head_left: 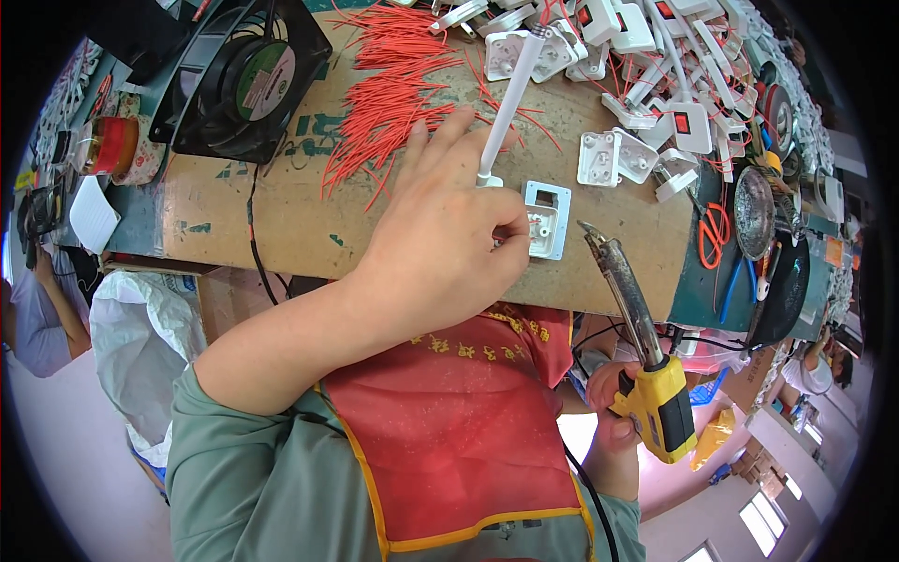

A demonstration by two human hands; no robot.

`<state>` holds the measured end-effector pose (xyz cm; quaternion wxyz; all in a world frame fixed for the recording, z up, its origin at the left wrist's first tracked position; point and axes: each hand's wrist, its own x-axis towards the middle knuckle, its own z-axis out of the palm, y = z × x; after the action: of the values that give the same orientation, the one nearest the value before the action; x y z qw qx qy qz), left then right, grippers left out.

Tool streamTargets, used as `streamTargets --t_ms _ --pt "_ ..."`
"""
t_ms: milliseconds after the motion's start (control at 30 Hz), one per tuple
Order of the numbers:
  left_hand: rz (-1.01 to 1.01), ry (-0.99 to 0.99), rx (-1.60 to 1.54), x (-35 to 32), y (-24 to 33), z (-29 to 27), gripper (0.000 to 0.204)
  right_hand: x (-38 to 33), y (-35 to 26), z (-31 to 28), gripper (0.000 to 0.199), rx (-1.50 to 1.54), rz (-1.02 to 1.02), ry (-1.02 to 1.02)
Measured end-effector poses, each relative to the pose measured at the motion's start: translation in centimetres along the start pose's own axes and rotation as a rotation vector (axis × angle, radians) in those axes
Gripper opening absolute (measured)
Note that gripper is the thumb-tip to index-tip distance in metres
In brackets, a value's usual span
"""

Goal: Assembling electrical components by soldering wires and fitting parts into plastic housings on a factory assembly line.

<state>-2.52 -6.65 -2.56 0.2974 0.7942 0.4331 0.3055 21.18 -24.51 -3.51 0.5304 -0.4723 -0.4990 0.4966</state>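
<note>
My left hand [448,223] reaches over the board, thumb and forefinger pinched together at a small white plastic housing [559,225] with a square window. Whatever the fingertips grip is hidden. Beside the forefinger, a white tube [510,108] slants up and away, with red wires at its far end. My right hand [613,407] is wrapped around the yellow and black handle of a soldering gun [667,407]. Its dark, worn metal tip points up and left, a short way right of the housing and apart from it.
Red wires [389,94] lie in a loose heap behind my left hand. White housings and tubes [646,84] pile up at the back right. A black fan [243,80] stands at the left; red-handled scissors [714,234] and blue-handled pliers [737,286] lie at the right.
</note>
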Motion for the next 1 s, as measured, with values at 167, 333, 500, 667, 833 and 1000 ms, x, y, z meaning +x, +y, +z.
streamTargets --t_ms 167,333,500,667,833,1000 --pt "0.010 0.000 0.011 0.0 0.2 -0.1 0.007 0.1 -0.5 0.3 0.076 0.020 0.047 0.030" --pt "0.001 0.001 0.015 0.1 0.0 0.0 0.006 0.0 -0.1 0.2 0.075 0.040 0.053 0.037" --pt "-0.001 0.001 0.009 0.0 0.0 -0.1 0.006 0.2 0.0 0.2 0.073 0.052 0.018 0.022" --pt "-0.002 0.004 0.006 0.0 0.1 0.0 0.006 -0.2 0.1 0.3 0.071 0.071 0.008 0.079" --pt "-0.001 0.001 0.002 0.0 0.0 -0.1 0.006 0.1 -1.9 1.0 0.063 0.130 0.280 0.157" --pt "0.003 0.006 0.004 0.1 0.0 0.0 0.006 0.0 -1.8 0.9 0.062 0.142 0.286 0.163"
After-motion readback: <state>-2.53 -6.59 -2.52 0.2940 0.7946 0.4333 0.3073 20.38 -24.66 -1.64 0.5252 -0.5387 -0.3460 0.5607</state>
